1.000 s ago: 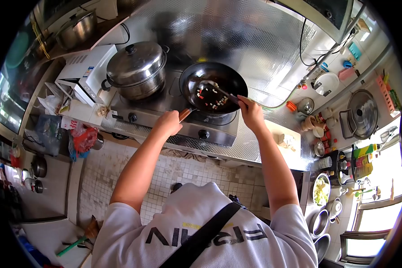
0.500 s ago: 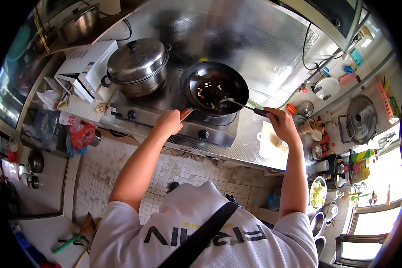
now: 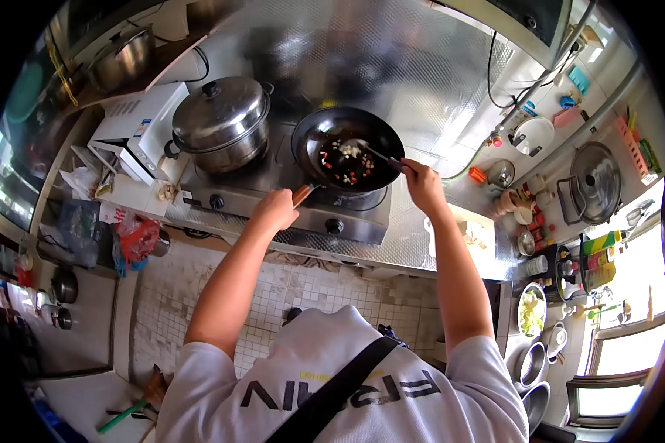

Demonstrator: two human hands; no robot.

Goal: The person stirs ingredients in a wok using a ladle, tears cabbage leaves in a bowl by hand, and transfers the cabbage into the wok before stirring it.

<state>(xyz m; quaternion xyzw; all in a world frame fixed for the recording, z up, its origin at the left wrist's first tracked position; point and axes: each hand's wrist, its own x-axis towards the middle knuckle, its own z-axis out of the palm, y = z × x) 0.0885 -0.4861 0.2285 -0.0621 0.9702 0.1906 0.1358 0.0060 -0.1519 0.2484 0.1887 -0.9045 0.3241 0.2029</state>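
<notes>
A dark wok (image 3: 314,129) sits on the right burner of the gas stove (image 3: 273,235). My left hand (image 3: 275,211) is wrapped round its wooden handle (image 3: 303,193). In my right hand (image 3: 423,182) is a metal spatula (image 3: 377,153), gripped by its dark handle, with its blade down inside the wok. Small white and red chopped pieces (image 3: 338,164) lie in the wok around the blade; I cannot tell exactly what they are.
A lidded steel steamer pot (image 3: 222,122) stands on the left burner, beside a white microwave (image 3: 137,125). Right of the stove lies a cutting board (image 3: 480,247) with pale pieces on it. Bottles (image 3: 598,258) and a bowl of chopped greens (image 3: 530,310) are further right.
My right hand has moved left and up, taking the spatula deeper into the wok. The chopped pieces have shifted and spread. My left hand keeps its hold on the handle.
</notes>
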